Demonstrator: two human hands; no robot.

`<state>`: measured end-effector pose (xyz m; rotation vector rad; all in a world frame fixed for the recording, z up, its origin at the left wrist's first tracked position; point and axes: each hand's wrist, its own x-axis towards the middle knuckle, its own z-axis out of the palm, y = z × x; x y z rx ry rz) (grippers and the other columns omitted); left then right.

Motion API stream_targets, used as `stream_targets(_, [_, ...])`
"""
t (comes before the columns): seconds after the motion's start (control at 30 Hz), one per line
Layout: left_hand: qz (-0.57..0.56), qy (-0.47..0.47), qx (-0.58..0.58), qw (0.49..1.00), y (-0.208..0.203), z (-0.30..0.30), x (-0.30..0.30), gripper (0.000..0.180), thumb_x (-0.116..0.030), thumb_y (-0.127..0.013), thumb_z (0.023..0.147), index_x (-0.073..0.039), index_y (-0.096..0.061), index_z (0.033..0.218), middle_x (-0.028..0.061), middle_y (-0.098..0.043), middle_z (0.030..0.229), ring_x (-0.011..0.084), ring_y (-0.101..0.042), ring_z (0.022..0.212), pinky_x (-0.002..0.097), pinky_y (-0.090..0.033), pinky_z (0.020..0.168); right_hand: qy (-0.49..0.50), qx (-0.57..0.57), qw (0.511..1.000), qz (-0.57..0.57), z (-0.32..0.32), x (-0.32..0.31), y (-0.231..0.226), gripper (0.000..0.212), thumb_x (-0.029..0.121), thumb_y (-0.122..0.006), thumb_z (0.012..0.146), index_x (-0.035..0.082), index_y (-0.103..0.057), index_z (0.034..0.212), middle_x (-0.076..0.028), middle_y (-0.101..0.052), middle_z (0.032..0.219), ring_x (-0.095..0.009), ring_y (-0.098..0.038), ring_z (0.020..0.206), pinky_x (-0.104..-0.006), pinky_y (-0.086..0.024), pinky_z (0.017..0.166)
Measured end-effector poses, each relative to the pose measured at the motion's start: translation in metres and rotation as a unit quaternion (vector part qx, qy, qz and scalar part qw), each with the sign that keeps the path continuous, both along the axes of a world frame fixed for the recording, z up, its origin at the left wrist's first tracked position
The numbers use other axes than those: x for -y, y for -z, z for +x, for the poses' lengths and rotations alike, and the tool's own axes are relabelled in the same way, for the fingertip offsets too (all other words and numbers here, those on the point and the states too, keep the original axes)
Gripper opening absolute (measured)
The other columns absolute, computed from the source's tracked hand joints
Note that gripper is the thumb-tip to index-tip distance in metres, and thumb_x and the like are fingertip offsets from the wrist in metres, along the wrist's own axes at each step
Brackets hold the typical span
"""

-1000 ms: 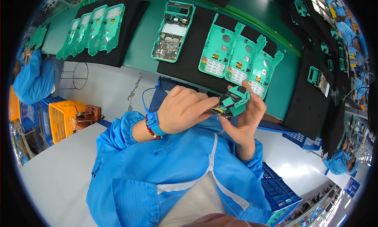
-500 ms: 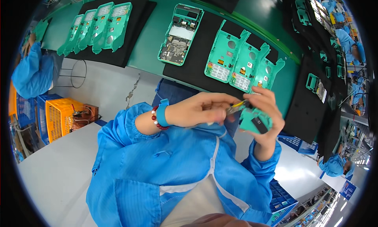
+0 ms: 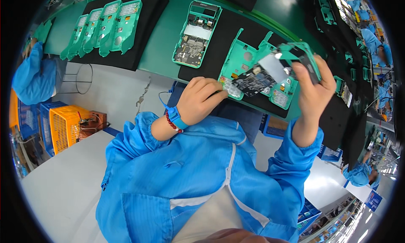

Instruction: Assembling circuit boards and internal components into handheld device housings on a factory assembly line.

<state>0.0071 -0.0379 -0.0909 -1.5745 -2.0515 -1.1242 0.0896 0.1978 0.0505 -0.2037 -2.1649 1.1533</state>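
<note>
My right hand [image 3: 314, 83] grips the frame end of an opened green handheld device half [image 3: 270, 72], raised and tilted over the bench. Its dark circuit board and a white panel face up. My left hand [image 3: 199, 99], with a blue wrist strap [image 3: 176, 118] and a beaded bracelet, has its fingers curled at the near end of the leftmost green cover [image 3: 238, 64]. That cover carries a clear keypad. Beside it a second cover is mostly hidden by the raised half, and a third cover [image 3: 281, 96] shows its near end.
Another opened device half [image 3: 197, 34] lies left of the covers on the black mat [image 3: 215, 49]. Several green covers [image 3: 126, 26] line a mat at the far left. An orange crate [image 3: 63, 127] stands low at left. Co-workers in blue sit at both sides.
My hands have parted. The right has swung up and rightward with the device half, turning its circuit board into view. The left has moved leftward to the leftmost cover, which sits slightly nearer me.
</note>
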Motion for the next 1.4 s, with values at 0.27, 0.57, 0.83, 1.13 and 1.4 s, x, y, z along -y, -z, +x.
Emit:
stream_targets(0.27, [0.006,-0.009,-0.051,0.999,0.001,0.001,0.006,0.023,-0.01,-0.068,0.073,-0.009,-0.07,0.096,0.0037,-0.063,0.099,0.0198,-0.063,0.094,0.0344,-0.046,0.082,-0.146,0.142,0.977,-0.063,-0.047,0.006,0.015,0.017,0.01,-0.081,0.08,0.001,-0.075,0.094,-0.002,-0.069,0.082,-0.008,-0.062,0.073,-0.0244,-0.048,0.063])
stream_targets(0.57, [-0.103,-0.019,-0.065,0.992,-0.007,-0.003,-0.003,0.045,-0.011,-0.074,0.078,-0.015,-0.069,0.122,-0.0015,-0.065,0.133,0.017,-0.061,0.115,0.0306,-0.042,0.092,-0.129,0.142,0.981,-0.024,-0.068,0.002,0.056,0.025,0.02,-0.08,0.084,0.003,-0.073,0.1,-0.007,-0.072,0.091,-0.014,-0.068,0.079,-0.0266,-0.052,0.069])
stream_targets(0.83, [-0.115,-0.03,-0.062,0.991,-0.008,-0.001,-0.003,0.045,-0.014,-0.075,0.077,-0.016,-0.069,0.122,-0.0016,-0.065,0.133,0.0161,-0.061,0.116,0.0328,-0.04,0.095,0.076,0.085,0.864,0.491,-0.067,-0.001,0.054,0.03,0.03,-0.06,0.098,0.019,-0.068,0.125,0.0,-0.067,0.124,-0.035,-0.039,0.142,-0.0621,-0.021,0.115])
stream_targets(1.13, [-0.138,0.008,-0.078,0.987,-0.02,-0.003,-0.015,0.049,-0.018,-0.075,0.077,-0.014,-0.066,0.125,0.0032,-0.063,0.134,0.0176,-0.059,0.118,0.037,-0.042,0.098,0.026,0.099,0.898,0.427,-0.073,-0.022,0.086,0.034,0.033,-0.059,0.098,0.015,-0.065,0.127,0.0,-0.068,0.125,-0.034,-0.037,0.143,-0.0652,-0.02,0.115])
stream_targets(1.4, [0.014,0.054,0.146,0.988,-0.06,-0.026,0.001,0.038,-0.009,-0.071,0.086,-0.01,-0.066,0.124,0.0079,-0.069,0.121,0.025,-0.066,0.107,0.0429,-0.049,0.095,-0.028,-0.028,0.984,-0.173,-0.013,-0.001,0.066,0.059,0.014,-0.071,0.092,0.001,-0.047,0.143,-0.017,-0.052,0.144,-0.029,-0.043,0.14,-0.0438,-0.031,0.116])
